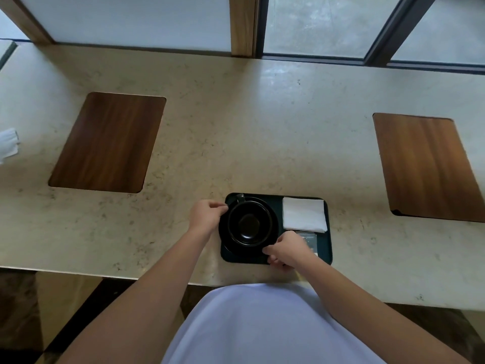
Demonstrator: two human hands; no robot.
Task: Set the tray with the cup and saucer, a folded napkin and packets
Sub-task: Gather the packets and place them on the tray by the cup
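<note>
A dark tray (324, 254) lies near the front edge of the stone counter. On its left half a black cup (249, 222) stands on a black saucer (274, 233), the cup's handle pointing to the far left. A folded white napkin (304, 214) fills the tray's far right part. Clear packets (309, 239) lie below the napkin, partly hidden by my right hand. My left hand (207, 215) pinches the saucer's left rim. My right hand (286, 250) grips the saucer's near right rim.
Two wooden placemats lie on the counter, one at far left (107, 141) and one at far right (425, 166). Some white paper (9, 144) sits at the left edge. Window frames run along the back. The counter's front edge is just below the tray.
</note>
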